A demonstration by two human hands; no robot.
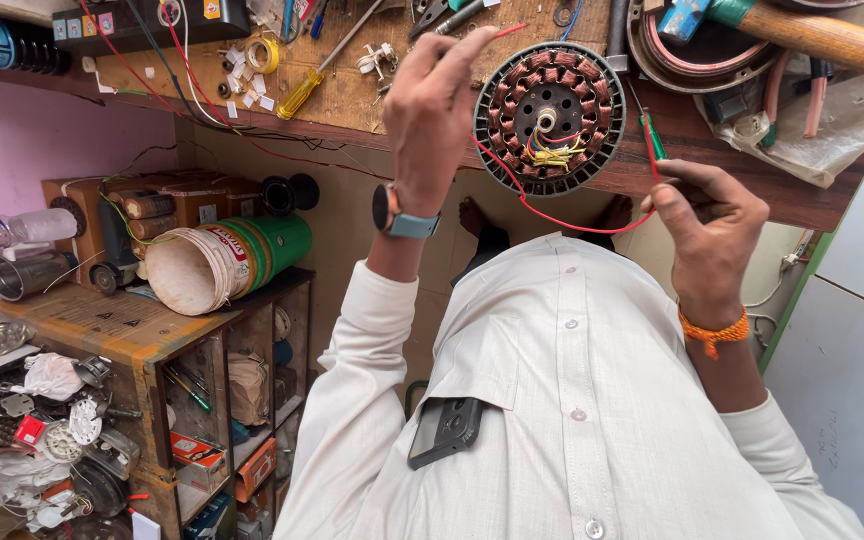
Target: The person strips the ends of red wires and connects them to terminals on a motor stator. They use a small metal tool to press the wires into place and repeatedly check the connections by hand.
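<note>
A round motor stator (550,117) with copper windings and a knot of coloured wires at its hub lies at the edge of the wooden workbench (742,185). My left hand (432,110) rests just left of it, fingers pinched on a red wire (512,185) that loops under the stator across to my right hand. My right hand (704,225) holds the wire's other end together with a thin green-handled probe (654,140) at the stator's right side. A watch sits on my left wrist, an orange thread on my right.
A yellow screwdriver (301,95), tape roll (263,53), pliers and loose wires lie on the bench. A wooden hammer handle (832,40) lies at top right. A side shelf (112,325) carries a tipped bucket (222,262), bottle and metal parts.
</note>
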